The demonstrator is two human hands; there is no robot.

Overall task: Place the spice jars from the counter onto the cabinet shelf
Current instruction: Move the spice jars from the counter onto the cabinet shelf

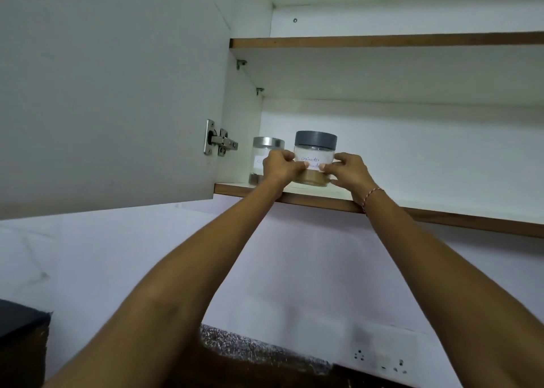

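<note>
Head camera, looking up into an open wall cabinet. The lower shelf (323, 198), white with a brown front edge, runs from 9 o'clock toward 4 o'clock; a second shelf (382, 41) sits above it, leaving tall open room over the jars and a long bare stretch of board toward 3 o'clock. The open cabinet door (112, 93) fills the 10 o'clock side, its metal hinge (219, 142) just left of the jars. Both arms reach up from 6 o'clock. The left hand (281, 167) and right hand (350, 171) curl around opposite sides of a clear grey-lidded jar (315, 152), standing upright near the shelf's front edge; it bears a handwritten label and holds a low layer of tan powder. Just beside it, at its 9 o'clock, stands a silver-lidded jar (265, 158) with dark contents at the bottom, partly hidden by the left hand.
</note>
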